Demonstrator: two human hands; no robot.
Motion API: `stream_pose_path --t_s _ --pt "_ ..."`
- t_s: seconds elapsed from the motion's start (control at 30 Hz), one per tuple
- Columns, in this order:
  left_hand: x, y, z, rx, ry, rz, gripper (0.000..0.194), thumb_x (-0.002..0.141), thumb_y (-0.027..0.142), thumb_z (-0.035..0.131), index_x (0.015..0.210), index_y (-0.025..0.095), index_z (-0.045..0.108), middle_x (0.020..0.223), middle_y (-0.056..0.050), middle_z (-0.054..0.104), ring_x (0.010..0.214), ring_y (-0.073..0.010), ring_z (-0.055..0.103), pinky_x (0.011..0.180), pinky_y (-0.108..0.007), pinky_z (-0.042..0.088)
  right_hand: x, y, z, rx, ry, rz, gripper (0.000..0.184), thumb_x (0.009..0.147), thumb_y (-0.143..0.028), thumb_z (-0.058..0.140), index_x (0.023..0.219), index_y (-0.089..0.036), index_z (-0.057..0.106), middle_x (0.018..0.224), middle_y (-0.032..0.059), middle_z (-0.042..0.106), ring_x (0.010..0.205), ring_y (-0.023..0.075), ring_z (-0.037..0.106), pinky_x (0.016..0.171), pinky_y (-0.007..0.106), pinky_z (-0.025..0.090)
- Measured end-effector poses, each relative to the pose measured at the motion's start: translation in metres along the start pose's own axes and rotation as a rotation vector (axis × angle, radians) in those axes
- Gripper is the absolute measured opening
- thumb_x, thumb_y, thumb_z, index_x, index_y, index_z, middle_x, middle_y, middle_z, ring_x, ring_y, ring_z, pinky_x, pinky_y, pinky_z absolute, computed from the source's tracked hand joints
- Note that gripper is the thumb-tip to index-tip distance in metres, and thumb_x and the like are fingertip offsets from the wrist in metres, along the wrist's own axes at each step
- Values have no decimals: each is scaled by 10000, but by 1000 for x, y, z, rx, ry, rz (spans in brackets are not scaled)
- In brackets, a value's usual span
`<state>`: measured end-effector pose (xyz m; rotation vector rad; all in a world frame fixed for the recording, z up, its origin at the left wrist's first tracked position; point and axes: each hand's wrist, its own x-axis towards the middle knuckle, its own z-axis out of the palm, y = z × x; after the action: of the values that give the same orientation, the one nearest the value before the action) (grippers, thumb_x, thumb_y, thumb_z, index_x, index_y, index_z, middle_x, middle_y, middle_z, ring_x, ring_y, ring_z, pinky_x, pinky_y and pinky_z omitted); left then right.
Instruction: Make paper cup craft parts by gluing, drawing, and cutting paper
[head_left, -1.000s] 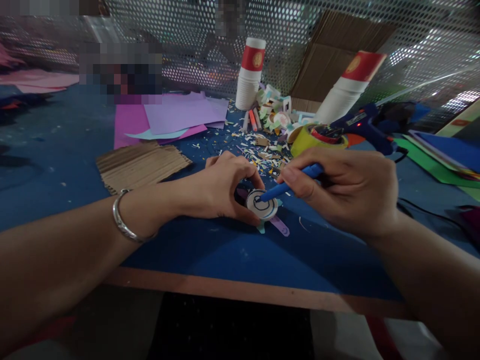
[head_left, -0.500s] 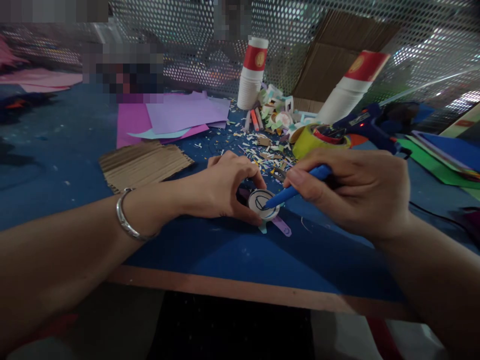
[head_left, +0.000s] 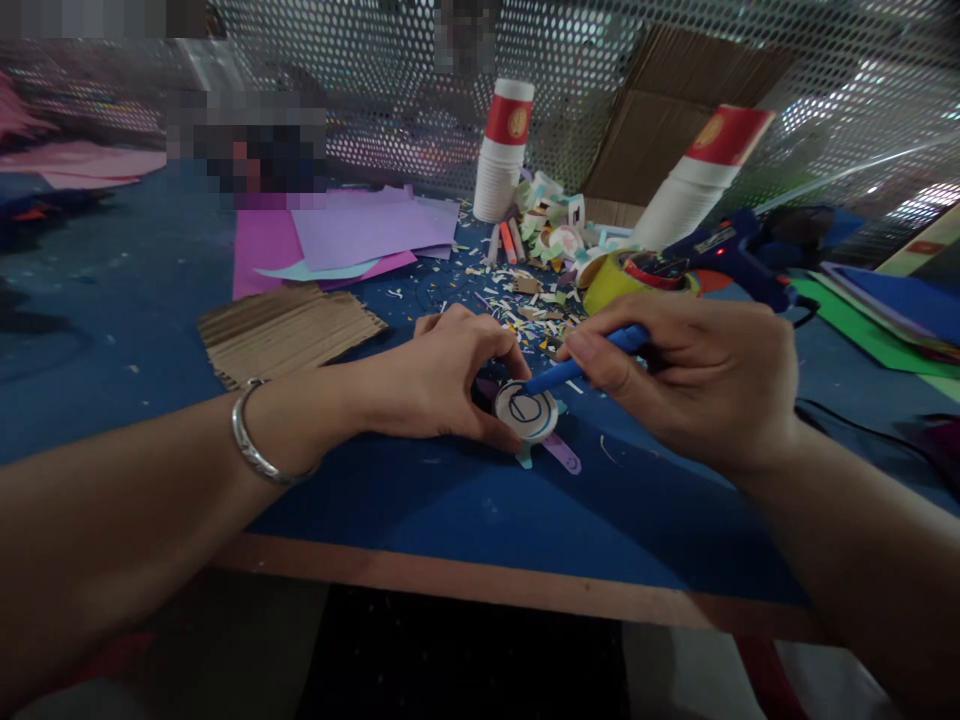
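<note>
A small white disc with a raised rim [head_left: 538, 415], like the base of a paper cup, carries dark blue lines on its face. My left hand [head_left: 469, 375] grips it at its left edge between thumb and fingers. Purple and light teal paper tabs [head_left: 562, 453] stick out from under it. In my right hand [head_left: 690, 375] is a blue marker [head_left: 570, 370], pinched between thumb and fingers. The marker's tip is at the upper part of the disc's face, where a curved line surrounds an angular one.
Paper scraps [head_left: 536, 315] lie behind my hands, with a corrugated cardboard piece [head_left: 292, 335] to the left and purple paper [head_left: 375, 220] beyond. Yellow tape [head_left: 611, 285], a glue gun [head_left: 724, 250] and stacked paper cups [head_left: 499, 180] stand further back. The table edge [head_left: 525, 580] is near me.
The marker's tip has moved up and left across the disc, and more of a curved blue line shows. My right hand shifted slightly left; my left hand stays nearly still.
</note>
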<state>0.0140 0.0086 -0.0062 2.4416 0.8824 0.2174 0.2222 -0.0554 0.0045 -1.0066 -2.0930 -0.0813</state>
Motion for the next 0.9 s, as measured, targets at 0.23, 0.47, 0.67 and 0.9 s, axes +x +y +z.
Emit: stream_pose_path --t_s 0.23,0.47,0.67,0.9 --pt "1 0 1 9 15 3 557 597 582 836 1017 246 695 1046 -49 660 1102 -323 495 988 -500 309 1 -2 -4 -18 -35 24 194 915 -206 645 722 -221 660 612 -17 692 507 126 610 450 274 383" --pt "0 -1 1 26 4 6 579 611 587 831 1056 242 699 1110 -70 668 1134 -339 489 959 -497 320 1 -3 -6 29 -64 5 179 903 -196 651 726 -207 679 575 -15 676 492 115 610 450 251 392" --pt "0 -2 0 18 -8 12 570 609 589 827 1044 245 697 1115 -67 675 1128 -338 492 966 -507 312 3 -4 -7 11 -63 -2 184 900 -212 644 719 -210 676 554 -26 660 460 104 575 430 250 371" --pt "-3 -3 -1 26 -7 14 569 619 590 825 1050 242 693 1127 -72 661 1141 -339 484 961 -495 324 3 -5 -6 37 -54 9 197 892 -181 654 700 -223 665 568 -29 671 462 101 574 430 249 386"
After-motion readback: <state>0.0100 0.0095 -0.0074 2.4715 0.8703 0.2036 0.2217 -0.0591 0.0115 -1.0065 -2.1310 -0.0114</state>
